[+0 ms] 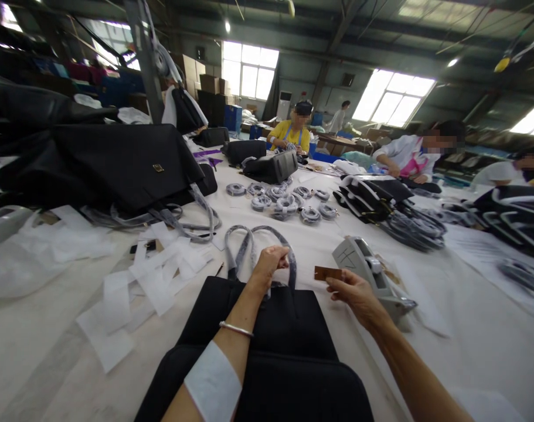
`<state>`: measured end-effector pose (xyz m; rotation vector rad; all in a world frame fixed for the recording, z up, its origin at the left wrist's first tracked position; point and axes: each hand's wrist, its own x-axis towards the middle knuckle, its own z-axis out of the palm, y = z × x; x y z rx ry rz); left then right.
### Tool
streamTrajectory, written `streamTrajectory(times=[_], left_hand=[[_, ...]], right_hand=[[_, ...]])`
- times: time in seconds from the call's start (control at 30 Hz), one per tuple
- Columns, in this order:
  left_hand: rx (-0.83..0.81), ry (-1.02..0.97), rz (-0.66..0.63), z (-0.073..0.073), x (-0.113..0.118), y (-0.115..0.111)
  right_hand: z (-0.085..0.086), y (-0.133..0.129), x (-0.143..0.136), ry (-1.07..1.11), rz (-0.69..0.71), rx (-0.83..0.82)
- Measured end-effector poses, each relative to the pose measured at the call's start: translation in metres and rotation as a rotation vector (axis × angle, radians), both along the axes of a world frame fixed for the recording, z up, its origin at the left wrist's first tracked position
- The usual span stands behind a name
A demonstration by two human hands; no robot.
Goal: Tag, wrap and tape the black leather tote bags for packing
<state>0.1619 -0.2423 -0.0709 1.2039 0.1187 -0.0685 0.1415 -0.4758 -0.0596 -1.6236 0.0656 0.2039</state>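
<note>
Handles (292, 265) already wrapped in film rise from the black bag (302, 328) on the surface (482, 351), the brown piece (327, 273) pinched in the right hand (353, 293) sits apart, and the left hand's (267, 268) grip is too hidden to tell.

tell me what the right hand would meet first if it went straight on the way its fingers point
Probably the wrapped handle of the black bag, beside the left hand, with the brown piece in the right hand leading. Depth is unclear, so it might miss.
</note>
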Motion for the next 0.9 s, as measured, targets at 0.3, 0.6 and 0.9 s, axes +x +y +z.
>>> streamTrajectory(times=[0.3,0.6,0.9], left_hand=[[-0.084,-0.017,-0.104,0.008,-0.008,0.002],[0.134,0.020,-0.008,0.000,0.001,0.001],[0.715,-0.269,0.092,-0.004,-0.007,-0.004]], right_hand=[[0.004,0.080,0.000,-0.135,0.161,0.069],[0.007,0.082,0.035,-0.118,0.209,-0.339],[0.006,0.085,0.042,-0.148,0.186,-0.258]])
